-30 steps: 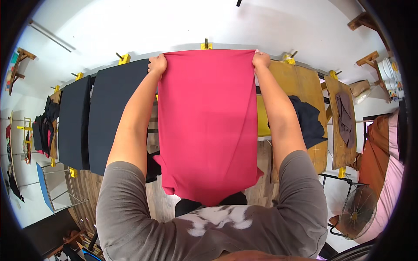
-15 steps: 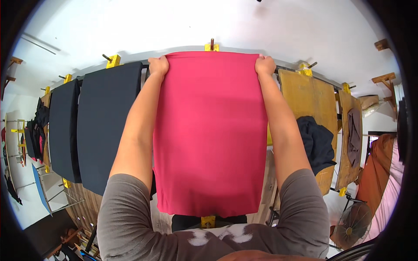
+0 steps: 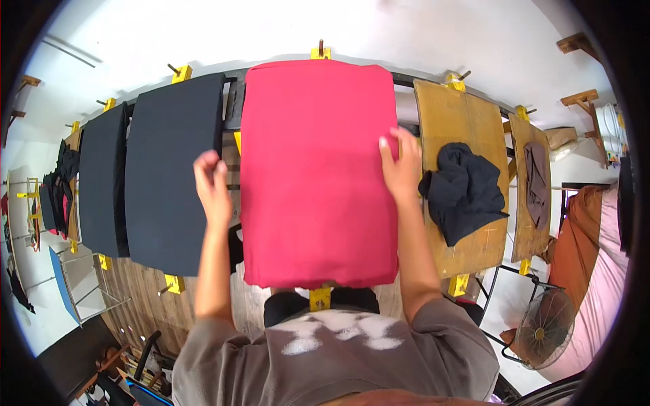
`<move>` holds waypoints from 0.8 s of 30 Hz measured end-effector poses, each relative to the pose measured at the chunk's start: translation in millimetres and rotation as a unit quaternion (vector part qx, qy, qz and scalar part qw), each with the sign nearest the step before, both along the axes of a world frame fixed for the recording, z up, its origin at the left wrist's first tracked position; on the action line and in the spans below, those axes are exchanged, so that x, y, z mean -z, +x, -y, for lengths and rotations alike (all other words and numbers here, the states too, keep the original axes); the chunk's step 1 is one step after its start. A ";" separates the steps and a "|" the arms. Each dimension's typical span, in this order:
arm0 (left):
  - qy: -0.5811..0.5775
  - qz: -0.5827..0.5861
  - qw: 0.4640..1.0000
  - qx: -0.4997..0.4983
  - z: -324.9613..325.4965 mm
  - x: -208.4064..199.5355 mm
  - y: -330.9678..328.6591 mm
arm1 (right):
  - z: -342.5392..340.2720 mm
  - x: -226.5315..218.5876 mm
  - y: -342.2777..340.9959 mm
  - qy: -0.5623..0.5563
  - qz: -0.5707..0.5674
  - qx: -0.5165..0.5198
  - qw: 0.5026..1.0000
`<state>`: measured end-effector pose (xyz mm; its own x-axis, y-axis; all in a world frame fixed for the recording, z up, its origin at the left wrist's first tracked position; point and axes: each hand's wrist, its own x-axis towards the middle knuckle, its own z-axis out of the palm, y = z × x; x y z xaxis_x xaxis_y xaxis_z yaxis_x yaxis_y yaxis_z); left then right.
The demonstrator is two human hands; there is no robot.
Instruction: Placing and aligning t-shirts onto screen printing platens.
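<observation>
A pinkish-red cloth [image 3: 318,169] is stretched over a flat board in front of me, its lower edge hanging loose near my body. My left hand [image 3: 214,189] hovers just left of the cloth, apart from it, with loosely bent fingers and nothing held. Over the cloth's right edge is my right hand [image 3: 402,166], thumb and fingers apart and holding nothing; whether it touches the fabric I cannot tell.
Left of me are boards covered in black cloth [image 3: 176,169]. To the right, a crumpled dark garment [image 3: 466,189] lies on a bare wooden board [image 3: 460,108]; a brown cloth [image 3: 537,183] rests on another. Yellow clamps [image 3: 321,298] hold the boards. A fan [image 3: 542,331] stands lower right.
Both hands have let go of the cloth's far corners and drawn back toward me, the left one outward beside the board. The cloth stays on the board.
</observation>
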<state>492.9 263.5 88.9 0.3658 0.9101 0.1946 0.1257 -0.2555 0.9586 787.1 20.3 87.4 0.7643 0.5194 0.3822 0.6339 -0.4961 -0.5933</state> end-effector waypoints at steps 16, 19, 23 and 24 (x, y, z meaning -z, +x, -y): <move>0.068 -0.281 0.939 0.187 166.7 20.4 -146.6 | 149.1 32.5 -120.0 -0.079 -0.046 -0.073 0.993; 0.036 -0.191 0.981 0.008 170.5 64.2 -161.3 | 172.1 40.4 -135.3 -0.040 -0.093 0.009 0.995; -0.155 -0.085 0.973 -0.149 186.3 107.1 -197.4 | 221.6 53.4 -168.0 0.010 -0.226 0.050 0.973; -0.335 -0.042 0.932 -0.129 190.8 102.5 -201.1 | 238.4 65.2 -172.4 -0.005 -0.234 0.063 0.970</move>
<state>291.8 72.7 -13.6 0.1054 0.8774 -0.4681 0.1820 0.4457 0.8765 614.6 -218.1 22.3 0.9106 0.4125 -0.0264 0.2306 -0.5599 -0.7958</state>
